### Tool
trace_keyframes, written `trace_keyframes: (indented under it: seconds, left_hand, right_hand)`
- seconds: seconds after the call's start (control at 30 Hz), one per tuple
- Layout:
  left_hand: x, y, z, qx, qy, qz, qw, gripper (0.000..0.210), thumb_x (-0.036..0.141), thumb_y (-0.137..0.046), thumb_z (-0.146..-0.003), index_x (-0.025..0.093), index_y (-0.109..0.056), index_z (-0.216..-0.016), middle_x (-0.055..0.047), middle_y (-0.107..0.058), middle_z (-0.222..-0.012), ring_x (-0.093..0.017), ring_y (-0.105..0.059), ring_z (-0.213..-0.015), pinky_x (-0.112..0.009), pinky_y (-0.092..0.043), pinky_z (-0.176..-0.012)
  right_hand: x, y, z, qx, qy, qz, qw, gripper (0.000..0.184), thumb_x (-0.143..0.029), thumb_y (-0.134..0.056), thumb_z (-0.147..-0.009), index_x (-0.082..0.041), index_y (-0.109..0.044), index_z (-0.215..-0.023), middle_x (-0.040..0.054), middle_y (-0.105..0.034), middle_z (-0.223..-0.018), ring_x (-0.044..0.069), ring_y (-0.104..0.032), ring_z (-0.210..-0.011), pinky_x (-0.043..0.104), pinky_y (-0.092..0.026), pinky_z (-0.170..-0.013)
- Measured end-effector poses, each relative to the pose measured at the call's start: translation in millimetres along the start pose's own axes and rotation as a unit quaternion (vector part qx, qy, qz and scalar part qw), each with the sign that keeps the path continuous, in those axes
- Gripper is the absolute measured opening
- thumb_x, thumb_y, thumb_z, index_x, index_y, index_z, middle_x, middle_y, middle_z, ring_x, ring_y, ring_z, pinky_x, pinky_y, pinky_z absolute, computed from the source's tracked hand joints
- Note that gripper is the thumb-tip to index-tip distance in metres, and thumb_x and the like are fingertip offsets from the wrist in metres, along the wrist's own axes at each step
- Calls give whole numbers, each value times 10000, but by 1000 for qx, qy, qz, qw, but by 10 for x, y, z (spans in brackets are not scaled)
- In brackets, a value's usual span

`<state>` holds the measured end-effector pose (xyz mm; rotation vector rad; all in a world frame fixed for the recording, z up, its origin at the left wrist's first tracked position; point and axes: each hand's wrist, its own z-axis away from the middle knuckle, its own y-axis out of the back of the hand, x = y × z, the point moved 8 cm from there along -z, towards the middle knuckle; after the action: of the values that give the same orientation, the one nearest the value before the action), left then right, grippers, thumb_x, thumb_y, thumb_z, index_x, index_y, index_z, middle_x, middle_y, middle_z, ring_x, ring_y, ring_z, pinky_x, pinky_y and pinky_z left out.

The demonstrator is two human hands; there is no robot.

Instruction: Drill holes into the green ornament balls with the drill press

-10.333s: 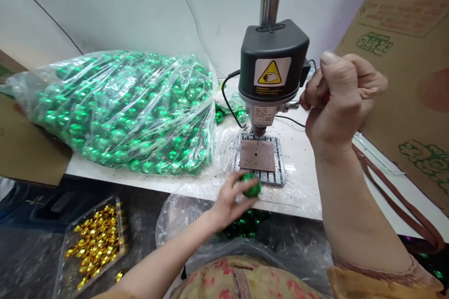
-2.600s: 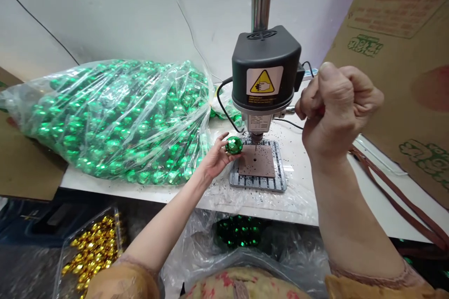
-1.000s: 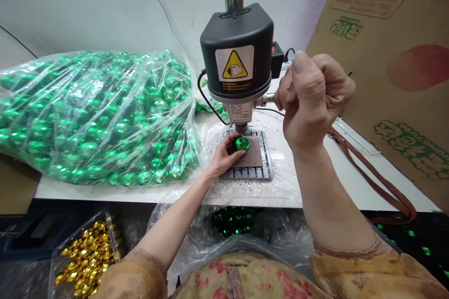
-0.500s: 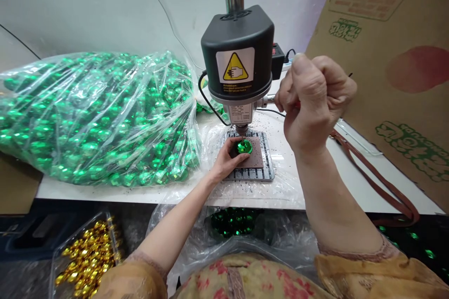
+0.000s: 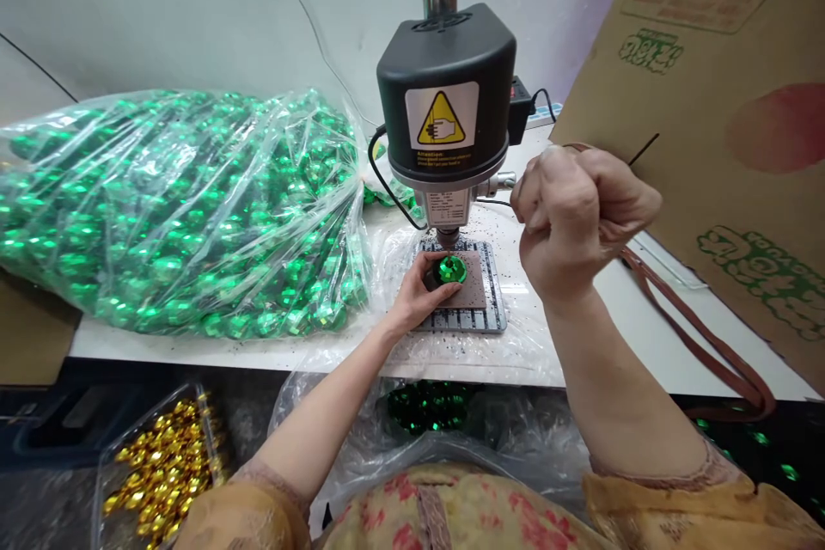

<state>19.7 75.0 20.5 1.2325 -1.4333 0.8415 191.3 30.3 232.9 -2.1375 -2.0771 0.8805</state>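
Note:
Under the chuck of a black benchtop drill press (image 5: 446, 94), a shiny green faceted bead (image 5: 452, 270) rests on a brown board (image 5: 475, 285) over the slotted metal base (image 5: 495, 301). My left hand (image 5: 418, 292) pinches the bead from its left side, thumb at the front. The drill tip meets the bead's top; how deep it goes, I cannot tell. To the right of the press, my right hand (image 5: 573, 210) is closed in a fist around its feed handle, mostly hidden by the fingers. The silver hub (image 5: 498, 184) shows beside the fist.
A large clear bag of green beads (image 5: 193, 215) lies on the left of the white table (image 5: 212, 357). Below it stands a clear bin (image 5: 100, 498) of gold beads. A cardboard box (image 5: 715, 129) leans at the right, near a brown strap (image 5: 709, 344). Dark shavings dot the base.
My right fist has come down slightly on the feed handle, and a thin dark rod shows more behind it. My left hand stays on the bead. The view has shifted a little.

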Motion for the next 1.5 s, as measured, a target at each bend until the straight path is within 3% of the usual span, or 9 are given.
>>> trace_keyframes:
  seconds: [0.53, 0.73, 1.07, 1.5]
  left_hand:
    - [24, -10, 11, -1, -8, 0, 1000, 554, 432, -831, -803, 188, -562, -1221, -106, -685, -1209, -253, -653, -1178, -418, -506, -1053]
    - [4, -5, 17, -4, -4, 1, 1000, 560, 430, -832, -804, 196, -562, -1235, -103, -685, -1210, -265, -643, -1206, -436, -495, -1075]
    - [4, -6, 18, -8, -5, 3, 1000, 546, 395, -834, -811, 201, -561, -1242, -109, -665, -1267, -265, -624, -1238, -445, -468, -1105]
    - [0, 0, 18, -3, -2, 6, 1000, 574, 429, -838, -799, 194, -560, -1243, -110, -680, -1247, -255, -638, -1218, -427, -489, -1077]
  right_hand:
    - [-15, 64, 147, 1, 37, 42, 998, 550, -344, -599, -922, -191, -228, -547, -52, -212, -467, 46, -231, -397, 289, -213, -439]
    - [-34, 91, 196, -2, 67, 15, 998, 549, -216, -616, -892, -177, -202, -532, -48, -216, -481, 34, -234, -403, 279, -186, -439]
    - [-34, 104, 272, -47, 101, -4, 994, 509, -164, -595, -864, -179, -200, -544, -57, -238, -474, 34, -261, -402, 267, -226, -434]
    - [-33, 138, 370, -53, 128, -11, 990, 450, -62, -572, -788, -184, -205, -557, -61, -254, -516, 38, -278, -430, 254, -292, -430]
